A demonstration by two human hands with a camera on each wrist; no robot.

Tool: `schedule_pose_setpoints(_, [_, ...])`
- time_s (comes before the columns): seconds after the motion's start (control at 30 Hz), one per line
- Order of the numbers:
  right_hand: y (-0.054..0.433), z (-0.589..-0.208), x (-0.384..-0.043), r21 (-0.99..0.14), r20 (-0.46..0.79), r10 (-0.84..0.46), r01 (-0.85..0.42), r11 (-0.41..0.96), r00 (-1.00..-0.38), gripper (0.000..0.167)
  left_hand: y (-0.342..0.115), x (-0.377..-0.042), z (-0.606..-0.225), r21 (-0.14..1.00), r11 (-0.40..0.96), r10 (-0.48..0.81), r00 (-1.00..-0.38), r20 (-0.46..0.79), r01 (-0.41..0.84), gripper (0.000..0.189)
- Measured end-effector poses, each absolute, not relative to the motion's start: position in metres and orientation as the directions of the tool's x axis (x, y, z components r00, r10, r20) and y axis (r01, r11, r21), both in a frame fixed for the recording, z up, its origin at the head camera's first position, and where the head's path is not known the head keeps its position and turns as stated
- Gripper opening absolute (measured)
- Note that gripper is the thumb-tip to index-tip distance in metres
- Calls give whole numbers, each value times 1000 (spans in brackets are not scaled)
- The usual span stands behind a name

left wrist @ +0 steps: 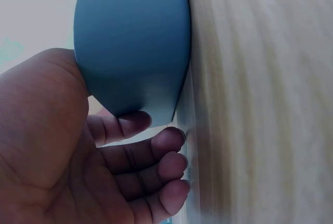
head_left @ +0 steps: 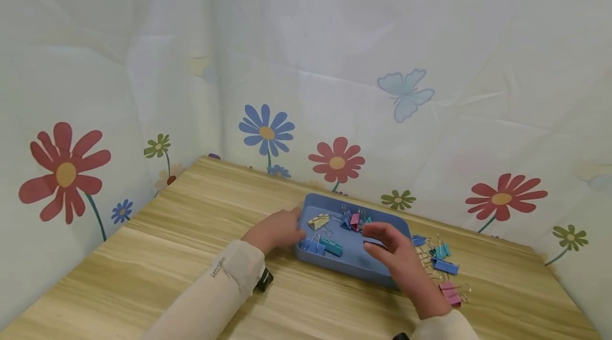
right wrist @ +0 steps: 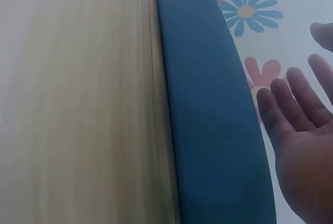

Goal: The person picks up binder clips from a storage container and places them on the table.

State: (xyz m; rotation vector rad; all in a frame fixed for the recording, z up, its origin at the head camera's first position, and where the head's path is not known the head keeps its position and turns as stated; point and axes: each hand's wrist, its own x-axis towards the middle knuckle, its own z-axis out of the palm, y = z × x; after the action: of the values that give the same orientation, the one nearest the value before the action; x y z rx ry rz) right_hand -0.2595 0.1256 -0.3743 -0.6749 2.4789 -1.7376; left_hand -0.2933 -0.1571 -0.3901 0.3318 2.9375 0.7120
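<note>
A blue plastic tray [head_left: 344,270] lies on the wooden table, with several binder clips inside. A yellow binder clip [head_left: 319,221] is near its left end, a blue one [head_left: 313,246] and a teal one [head_left: 332,246] lie at the front left, and a pink one [head_left: 355,221] sits in a cluster at the back. My left hand [head_left: 276,229] grips the tray's left end; the left wrist view shows the thumb and index finger at its wall [left wrist: 138,31]. Over the tray's right part hovers my right hand [head_left: 394,249], fingers spread and slightly bent, holding nothing.
Right of the tray, several more binder clips lie loose on the table [head_left: 248,191], among them a blue one [head_left: 445,266], a teal one [head_left: 440,251] and a pink one [head_left: 450,294]. A flower-printed curtain [head_left: 306,64] stands behind the table.
</note>
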Motion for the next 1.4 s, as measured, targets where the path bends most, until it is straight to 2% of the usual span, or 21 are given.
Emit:
schedule_pose_setpoints(0.5, [119,-379,-265,-894,203,-391,-333,299,-898,44,-157,-293,-391,466,864,235,-971,-41,189,68])
schedule_pose_setpoints(1.03, [108,-380,-268,-902,217,-424,-347,257,-879,39,-157,-293,-391,456,865,245,-969,-24,208,67])
schedule_pose_setpoints(1.4, [99,-381,-270,-894,208,-446,-354,274,-870,44,-157,-294,-391,453,866,247,-969,-22,211,67])
